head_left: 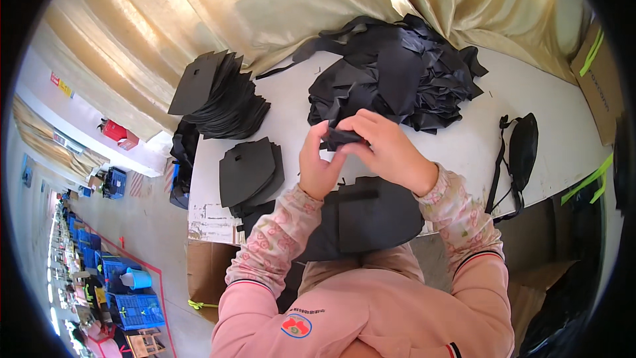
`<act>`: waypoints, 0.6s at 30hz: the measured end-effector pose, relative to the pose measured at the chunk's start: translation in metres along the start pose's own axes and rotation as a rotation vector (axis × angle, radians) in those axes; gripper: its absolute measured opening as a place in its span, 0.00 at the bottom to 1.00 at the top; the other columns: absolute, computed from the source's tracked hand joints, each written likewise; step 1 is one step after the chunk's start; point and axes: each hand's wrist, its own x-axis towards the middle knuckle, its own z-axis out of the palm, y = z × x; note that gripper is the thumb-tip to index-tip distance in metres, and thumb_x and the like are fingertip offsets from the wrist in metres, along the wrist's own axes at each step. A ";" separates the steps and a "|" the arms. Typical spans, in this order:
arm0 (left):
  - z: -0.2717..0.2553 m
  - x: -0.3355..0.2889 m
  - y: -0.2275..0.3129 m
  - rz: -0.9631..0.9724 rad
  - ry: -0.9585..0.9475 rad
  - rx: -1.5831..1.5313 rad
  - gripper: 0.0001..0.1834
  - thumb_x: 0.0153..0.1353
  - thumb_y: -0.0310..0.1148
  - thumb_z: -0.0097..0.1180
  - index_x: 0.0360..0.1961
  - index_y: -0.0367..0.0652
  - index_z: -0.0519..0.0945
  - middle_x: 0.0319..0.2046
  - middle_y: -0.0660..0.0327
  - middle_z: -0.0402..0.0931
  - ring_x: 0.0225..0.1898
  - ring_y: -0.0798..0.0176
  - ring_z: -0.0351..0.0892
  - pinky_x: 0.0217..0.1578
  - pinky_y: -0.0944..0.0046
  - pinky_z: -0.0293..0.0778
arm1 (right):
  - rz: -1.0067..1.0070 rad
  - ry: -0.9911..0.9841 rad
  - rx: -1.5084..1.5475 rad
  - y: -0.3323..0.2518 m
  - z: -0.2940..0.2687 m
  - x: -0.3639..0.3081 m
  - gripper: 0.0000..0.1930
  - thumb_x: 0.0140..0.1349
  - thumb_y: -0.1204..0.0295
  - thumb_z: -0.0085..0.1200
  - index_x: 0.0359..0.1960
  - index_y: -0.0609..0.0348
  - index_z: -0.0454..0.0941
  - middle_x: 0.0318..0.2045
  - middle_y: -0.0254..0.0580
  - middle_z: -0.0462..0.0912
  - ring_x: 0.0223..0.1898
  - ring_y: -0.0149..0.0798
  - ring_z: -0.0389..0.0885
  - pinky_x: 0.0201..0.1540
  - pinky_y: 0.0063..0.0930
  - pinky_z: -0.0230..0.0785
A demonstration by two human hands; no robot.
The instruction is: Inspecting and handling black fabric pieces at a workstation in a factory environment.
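Above the white table, a small folded black fabric piece (343,138) is pinched between my two hands. My left hand (317,159) grips its left end, with thumb and fingers closed. On the other end, the fingers and thumb of my right hand (384,149) are closed too. Below them, a large black panel (361,215) with a strip across its top lies at the near table edge, against my lap. Just beyond my hands rises a heap of black fabric pieces (397,69). Left of my left hand lies a short stack of black panels (250,171).
A taller stack of black panels (215,93) stands at the table's far left. On the right lies a black pouch with a strap (523,152). Beige curtains (199,6) hang behind the white table (291,103). A cardboard box (599,86) stands at right, and blue crates (136,308) sit on the floor.
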 end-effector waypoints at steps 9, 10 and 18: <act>-0.035 0.030 0.040 -0.036 -0.134 -0.368 0.23 0.59 0.24 0.60 0.56 0.40 0.70 0.47 0.54 0.76 0.49 0.61 0.77 0.52 0.63 0.71 | -0.204 0.226 -0.412 -0.028 -0.019 0.011 0.15 0.49 0.68 0.67 0.31 0.60 0.74 0.29 0.41 0.73 0.33 0.47 0.74 0.35 0.38 0.68; -0.033 0.030 0.050 -0.088 -0.214 -0.579 0.29 0.58 0.25 0.62 0.61 0.42 0.66 0.52 0.52 0.73 0.53 0.59 0.75 0.55 0.61 0.70 | -0.137 0.232 -0.391 -0.030 -0.020 0.011 0.15 0.49 0.67 0.67 0.30 0.61 0.73 0.28 0.43 0.73 0.31 0.48 0.75 0.33 0.38 0.69; -0.033 0.029 0.055 0.051 -0.145 0.115 0.36 0.45 0.20 0.66 0.59 0.43 0.69 0.49 0.53 0.76 0.52 0.56 0.76 0.52 0.59 0.73 | 0.004 -0.030 -0.400 -0.046 -0.020 0.004 0.14 0.50 0.75 0.63 0.32 0.58 0.68 0.25 0.46 0.76 0.31 0.52 0.79 0.31 0.40 0.70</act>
